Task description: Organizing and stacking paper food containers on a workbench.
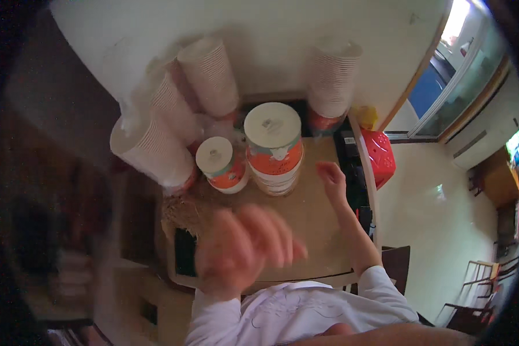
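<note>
My left hand (245,245) is raised over the table's near left part, close to the camera. It is blurred by motion, but its fingers look spread, with nothing seen in them. My right hand (332,177) hangs above the right side of the tabletop, fingers curled in, and no object shows in it. Between the hands and the wall stands a tall stack of upturned paper buckets (274,150), white with an orange and teal print. Just left of it is a shorter stack of similar upturned cups (222,164). Neither hand touches these stacks.
Tall nested stacks of white paper cups (147,147) crowd the back left; another stack (334,78) leans at the back right. A brown table (314,230) carries them. Beyond its right edge sit a red plastic stool (379,157) and a yellow bag (364,117). Wooden chairs (481,277) stand far right.
</note>
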Available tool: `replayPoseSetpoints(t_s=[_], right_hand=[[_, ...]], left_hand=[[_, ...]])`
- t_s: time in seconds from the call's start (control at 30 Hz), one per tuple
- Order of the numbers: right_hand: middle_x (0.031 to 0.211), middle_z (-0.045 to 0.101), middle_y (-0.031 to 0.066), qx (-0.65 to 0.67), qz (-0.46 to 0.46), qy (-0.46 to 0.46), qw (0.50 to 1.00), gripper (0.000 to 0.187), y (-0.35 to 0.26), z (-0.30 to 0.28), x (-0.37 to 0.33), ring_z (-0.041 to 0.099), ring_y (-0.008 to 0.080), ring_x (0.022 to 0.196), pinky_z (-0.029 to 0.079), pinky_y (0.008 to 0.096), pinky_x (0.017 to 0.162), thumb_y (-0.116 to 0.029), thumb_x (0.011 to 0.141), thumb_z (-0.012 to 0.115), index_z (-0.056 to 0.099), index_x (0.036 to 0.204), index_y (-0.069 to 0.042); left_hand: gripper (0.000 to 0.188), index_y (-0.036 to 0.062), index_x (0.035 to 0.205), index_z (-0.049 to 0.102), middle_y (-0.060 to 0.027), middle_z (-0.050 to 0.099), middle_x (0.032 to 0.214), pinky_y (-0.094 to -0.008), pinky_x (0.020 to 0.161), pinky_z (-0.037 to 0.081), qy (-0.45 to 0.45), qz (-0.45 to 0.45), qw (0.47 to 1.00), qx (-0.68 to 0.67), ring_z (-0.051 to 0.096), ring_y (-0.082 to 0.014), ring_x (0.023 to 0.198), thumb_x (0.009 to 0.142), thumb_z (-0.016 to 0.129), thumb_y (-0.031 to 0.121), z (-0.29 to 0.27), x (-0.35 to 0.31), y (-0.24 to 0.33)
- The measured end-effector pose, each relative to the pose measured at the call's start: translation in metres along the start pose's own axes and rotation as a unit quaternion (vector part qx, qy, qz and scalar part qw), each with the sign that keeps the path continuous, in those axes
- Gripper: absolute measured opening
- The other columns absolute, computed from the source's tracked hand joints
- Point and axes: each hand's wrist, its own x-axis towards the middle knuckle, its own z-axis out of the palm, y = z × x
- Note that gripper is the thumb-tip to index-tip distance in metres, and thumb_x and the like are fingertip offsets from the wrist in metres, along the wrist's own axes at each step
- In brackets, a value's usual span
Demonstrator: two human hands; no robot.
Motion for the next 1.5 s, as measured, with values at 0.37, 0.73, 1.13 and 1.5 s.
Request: replayPoseSetpoints(t_s=[0.37,0.73,1.13,1.5], right_hand=[[0.089,0.055,0.0035,0.26,0.195,-0.151,0.934,0.019,0.033,0.082,-0.05,0.052,0.0112,0.084,0.041,0.0222,0.073,-0.002,0.076,0.048,0.053,0.094,-0.003],[0.059,0.052,0.0043,0.181,0.269,-0.189,0.927,0.007,0.102,0.219,-0.015,0.048,0.0119,0.048,0.038,0.0271,0.042,-0.009,0.077,0.047,0.051,0.075,-0.004],[0.061,0.049,-0.0022,0.134,0.393,-0.051,0.908,0.014,0.054,0.286,-0.03,0.045,0.0076,0.046,0.032,0.0208,0.034,-0.011,0.072,0.057,0.053,0.086,-0.014],[0.053,0.048,-0.0018,0.253,0.351,-0.059,0.9,0.005,0.169,0.262,-0.019,0.045,0.0081,0.041,0.035,0.0201,0.033,-0.014,0.074,0.058,0.052,0.073,-0.014]], left_hand=[[0.021,0.0111,0.09,0.04,-0.0067,0.041,0.094,-0.0427,0.087,0.04,-0.2,-0.019,0.965,-0.169,0.041,-0.0212,0.088,0.081,0.053,0.024,-0.003,-0.018,0.071],[0.012,0.0102,0.076,0.036,-0.0039,0.039,0.074,-0.0374,0.07,0.043,0.038,0.079,0.989,-0.118,0.038,-0.0178,0.071,0.082,0.047,0.008,0.002,-0.046,0.117],[0.012,0.0037,0.089,0.05,-0.0061,0.051,0.08,-0.0296,0.067,0.04,0.381,0.089,0.906,0.164,0.048,-0.0163,0.072,0.081,0.05,0.013,-0.211,-0.096,0.087],[0.012,0.0032,0.063,0.055,-0.0038,0.052,0.053,-0.0247,0.038,0.037,0.604,-0.101,0.731,0.301,0.049,-0.0116,0.044,0.072,0.055,0.011,-0.436,-0.155,-0.03]])
